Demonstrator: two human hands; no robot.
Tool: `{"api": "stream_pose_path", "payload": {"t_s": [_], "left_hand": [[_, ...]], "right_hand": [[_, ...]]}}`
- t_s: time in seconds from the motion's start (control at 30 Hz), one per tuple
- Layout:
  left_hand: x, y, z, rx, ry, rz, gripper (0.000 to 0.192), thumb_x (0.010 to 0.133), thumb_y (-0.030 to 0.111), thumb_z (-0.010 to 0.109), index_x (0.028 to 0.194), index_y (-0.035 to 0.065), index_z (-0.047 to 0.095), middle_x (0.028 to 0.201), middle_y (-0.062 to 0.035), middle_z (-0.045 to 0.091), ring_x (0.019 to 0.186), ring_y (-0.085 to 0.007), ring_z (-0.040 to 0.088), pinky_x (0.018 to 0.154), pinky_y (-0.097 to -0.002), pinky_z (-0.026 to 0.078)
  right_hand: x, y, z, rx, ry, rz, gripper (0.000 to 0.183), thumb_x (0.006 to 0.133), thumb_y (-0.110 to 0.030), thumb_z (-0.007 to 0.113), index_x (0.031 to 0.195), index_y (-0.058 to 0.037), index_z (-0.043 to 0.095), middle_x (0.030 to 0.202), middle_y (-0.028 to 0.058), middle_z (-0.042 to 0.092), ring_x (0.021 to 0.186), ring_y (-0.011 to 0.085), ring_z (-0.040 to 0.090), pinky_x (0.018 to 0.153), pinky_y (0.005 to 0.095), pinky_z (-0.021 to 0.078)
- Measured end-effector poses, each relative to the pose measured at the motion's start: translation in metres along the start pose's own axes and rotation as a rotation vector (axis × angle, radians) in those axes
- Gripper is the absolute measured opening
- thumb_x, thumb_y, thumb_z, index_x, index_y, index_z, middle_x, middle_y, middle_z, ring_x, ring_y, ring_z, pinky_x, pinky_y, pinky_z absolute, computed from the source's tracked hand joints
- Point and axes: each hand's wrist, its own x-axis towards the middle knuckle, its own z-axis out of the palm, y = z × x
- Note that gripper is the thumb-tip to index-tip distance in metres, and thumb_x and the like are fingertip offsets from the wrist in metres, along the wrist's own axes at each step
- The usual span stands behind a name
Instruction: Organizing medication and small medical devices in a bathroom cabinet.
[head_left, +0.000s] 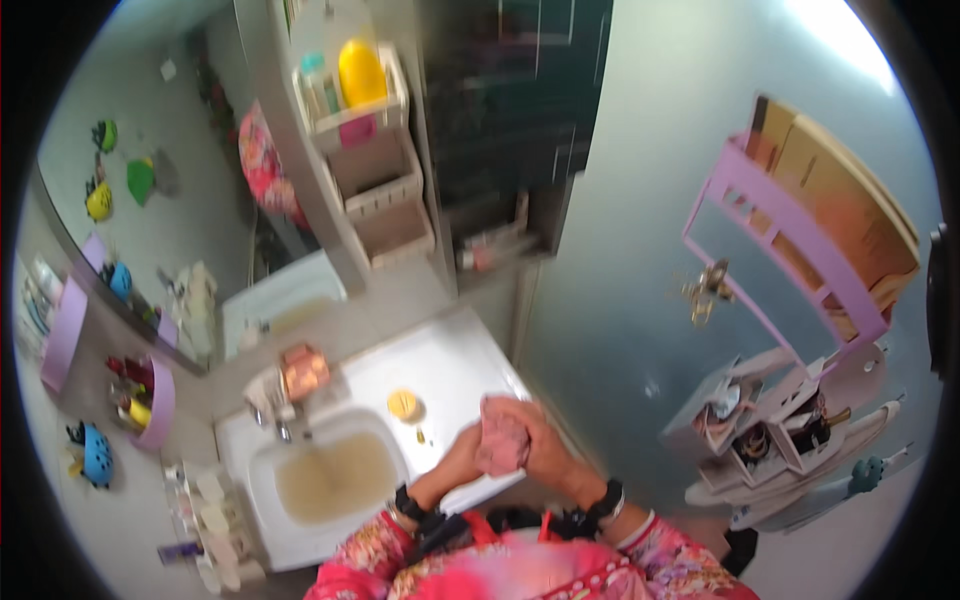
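A folded or bunched pink cloth (504, 441) is between my two hands, above the right part of the white washbasin counter (442, 360). My left hand (463, 456) presses it from the left, and my right hand (541, 442) wraps its upper and right side. Left of my hands, a round yellow item (403, 405) lies on the counter, with a small yellowish piece (421, 436) below it. The white sink (262, 495) holds cloudy brownish water (337, 476). The tap (283, 429) stands at its back edge, beside a pale cloth (266, 391).
An orange-pink patterned box or pouch (305, 373) sits behind the tap. A tiered plastic rack (382, 187) stands beyond the counter, beside the mirror (202, 172). Purple holders (157, 409) line the left wall; a purple rack (810, 240) hangs on the right wall.
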Motion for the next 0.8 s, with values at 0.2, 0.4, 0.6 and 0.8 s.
{"api": "stream_pose_path", "payload": {"t_s": [0.2,0.4,0.6,0.8], "left_hand": [[0.001,-0.003,-0.025,0.061,-0.067,-0.091,0.040,0.081,0.010,0.058,0.114,-0.0076,0.044,0.095,-0.0191,0.062,0.083,-0.0262,0.063,0.072,-0.0331,0.049],[0.003,0.032,-0.069,-0.223,-0.064,-0.125,0.046,0.085,-0.002,0.051,0.127,-0.0033,0.032,0.117,-0.0165,0.049,0.096,-0.0236,0.059,0.076,-0.0323,0.052],[0.013,0.041,-0.101,-0.185,-0.078,-0.074,0.028,0.086,0.003,0.053,0.113,-0.0021,0.050,0.108,-0.0107,0.057,0.095,-0.0186,0.061,0.076,-0.0280,0.051],[0.035,0.056,-0.108,-0.052,-0.067,-0.087,0.025,0.086,0.006,0.056,0.109,-0.0038,0.054,0.100,-0.0088,0.061,0.089,-0.0157,0.059,0.080,-0.0287,0.049]], "right_hand": [[0.018,-0.006,0.011,0.300,0.104,0.182,0.037,0.073,0.001,0.064,0.108,-0.0050,0.055,0.108,0.0073,0.058,0.099,0.0161,0.055,0.088,0.0278,0.0434],[0.053,-0.011,0.004,0.032,0.308,0.138,0.039,0.072,-0.005,0.067,0.106,-0.0029,0.049,0.095,0.0090,0.059,0.088,0.0171,0.057,0.079,0.0285,0.0460],[0.074,-0.014,0.006,0.274,0.429,0.165,0.031,0.078,-0.004,0.061,0.105,-0.0023,0.047,0.098,0.0056,0.055,0.088,0.0137,0.053,0.079,0.0263,0.0455],[0.071,0.008,0.023,0.505,0.395,0.334,0.027,0.078,-0.002,0.056,0.103,-0.0036,0.049,0.096,0.0037,0.056,0.089,0.0109,0.052,0.080,0.0257,0.0453]]}}
